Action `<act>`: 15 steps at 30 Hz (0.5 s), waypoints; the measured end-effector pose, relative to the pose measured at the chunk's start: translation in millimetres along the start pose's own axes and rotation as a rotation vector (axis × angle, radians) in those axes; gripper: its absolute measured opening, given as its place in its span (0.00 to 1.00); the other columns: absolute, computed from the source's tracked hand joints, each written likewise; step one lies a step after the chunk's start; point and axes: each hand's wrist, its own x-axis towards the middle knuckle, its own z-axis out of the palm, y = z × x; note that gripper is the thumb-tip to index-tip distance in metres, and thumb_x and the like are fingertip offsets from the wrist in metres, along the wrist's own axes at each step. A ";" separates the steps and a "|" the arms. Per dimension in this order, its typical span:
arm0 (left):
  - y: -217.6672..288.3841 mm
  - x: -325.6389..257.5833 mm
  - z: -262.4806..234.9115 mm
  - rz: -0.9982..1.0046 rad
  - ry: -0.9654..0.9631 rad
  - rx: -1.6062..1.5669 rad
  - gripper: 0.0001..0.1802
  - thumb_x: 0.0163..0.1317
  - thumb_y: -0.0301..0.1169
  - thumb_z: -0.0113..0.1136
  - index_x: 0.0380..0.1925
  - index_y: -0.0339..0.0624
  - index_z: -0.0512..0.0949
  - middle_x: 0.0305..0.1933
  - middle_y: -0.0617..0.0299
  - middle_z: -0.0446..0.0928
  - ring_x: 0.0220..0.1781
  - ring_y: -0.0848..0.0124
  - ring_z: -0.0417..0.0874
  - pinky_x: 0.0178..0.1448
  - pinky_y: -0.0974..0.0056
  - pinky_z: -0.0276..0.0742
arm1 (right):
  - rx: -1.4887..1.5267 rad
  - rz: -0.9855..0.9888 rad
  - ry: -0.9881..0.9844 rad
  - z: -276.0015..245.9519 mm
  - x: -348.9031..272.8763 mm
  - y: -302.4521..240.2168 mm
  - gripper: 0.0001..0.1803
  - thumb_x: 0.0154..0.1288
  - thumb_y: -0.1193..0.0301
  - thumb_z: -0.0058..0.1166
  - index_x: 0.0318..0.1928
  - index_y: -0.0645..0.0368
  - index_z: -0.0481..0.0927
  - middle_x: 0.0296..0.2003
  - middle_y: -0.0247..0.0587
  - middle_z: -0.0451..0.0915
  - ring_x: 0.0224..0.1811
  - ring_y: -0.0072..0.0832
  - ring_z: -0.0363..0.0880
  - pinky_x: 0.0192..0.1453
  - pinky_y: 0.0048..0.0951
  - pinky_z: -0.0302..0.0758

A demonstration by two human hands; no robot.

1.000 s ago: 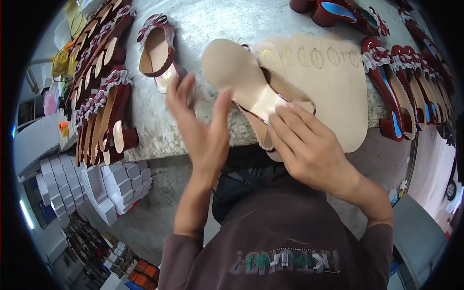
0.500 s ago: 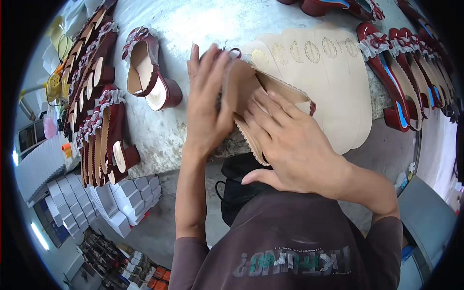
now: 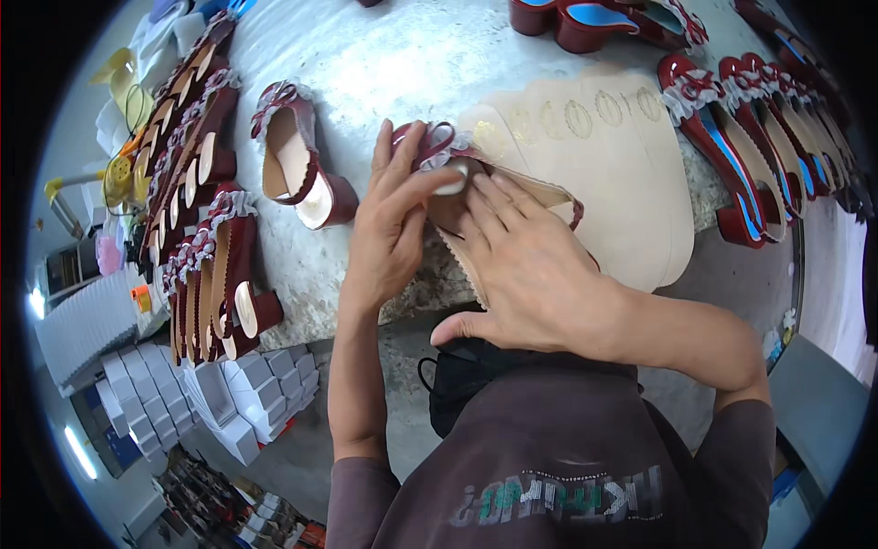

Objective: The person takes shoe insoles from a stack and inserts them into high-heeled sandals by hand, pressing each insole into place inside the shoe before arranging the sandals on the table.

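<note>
A dark red shoe point(image 3: 448, 218) with a bow and pale ruffle lies at the table's near edge, its heel end partly hidden by my hands. My left hand point(image 3: 391, 215) is closed round its toe, the thumb reaching into the opening. By that thumb's tip is a shiny pale rounded spot, too unclear to name. My right hand point(image 3: 535, 265) lies with its fingers stretched flat inside the shoe, its thumb apart. Beige insoles point(image 3: 631, 192) with gold oval marks fan out just to the right, partly under the shoe.
One finished-looking red shoe point(image 3: 294, 156) stands left of my hands. Rows of similar shoes point(image 3: 197, 165) line the table's left side, and more shoes point(image 3: 722, 137) with blue inside stand at the right. White boxes point(image 3: 146, 389) are stacked below left.
My left hand has moved down from over the toe, and its thumb now reaches into the shoe. My right hand stays flat inside. The whole view has shifted slightly.
</note>
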 end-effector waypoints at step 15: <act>-8.3 8.0 -11.9 0.007 0.000 -0.209 0.25 0.65 0.16 0.53 0.61 0.45 0.82 0.73 0.47 0.73 0.83 0.48 0.58 0.78 0.52 0.62 | 0.110 -0.062 -0.084 15.3 61.6 16.0 0.54 0.66 0.28 0.44 0.59 0.75 0.77 0.57 0.67 0.79 0.67 0.53 0.73 0.74 0.47 0.65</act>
